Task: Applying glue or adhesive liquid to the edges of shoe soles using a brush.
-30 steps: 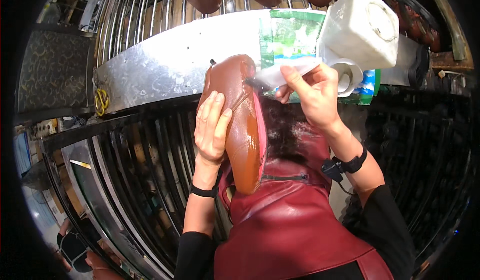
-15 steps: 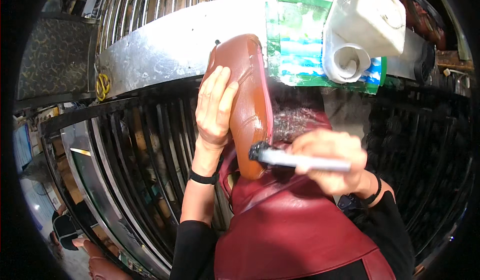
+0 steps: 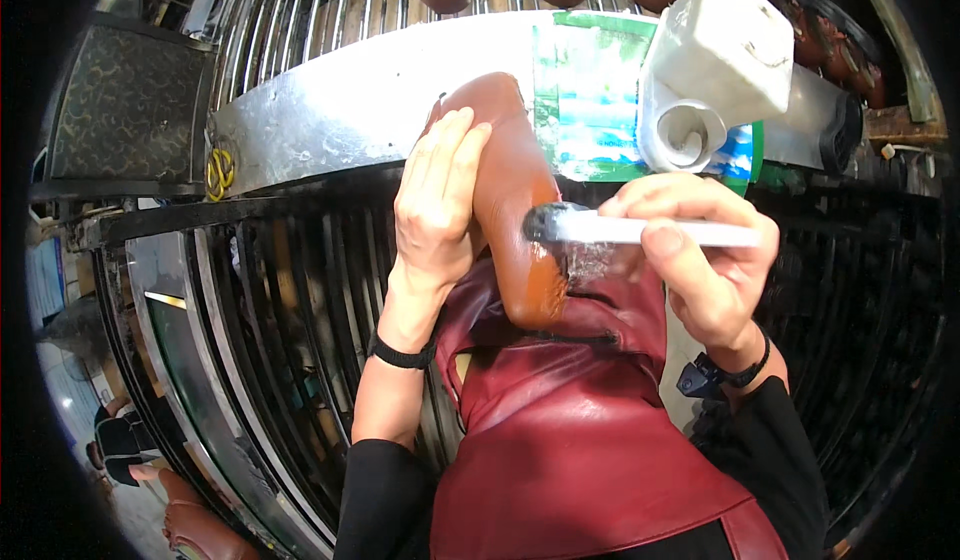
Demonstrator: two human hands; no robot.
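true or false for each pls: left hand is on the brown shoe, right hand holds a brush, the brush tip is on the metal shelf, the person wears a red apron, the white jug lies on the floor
1. The left hand rests on the brown shoe. True.
2. The right hand holds a white-handled brush. True.
3. The brush's dark tip touches the metal shelf. False: the tip is against the side of the shoe, below the shelf.
4. The person wears a dark red leather-like apron. True.
5. The white jug lies on the floor. False: it sits up at the shelf, above the right hand, beside a green and blue package.
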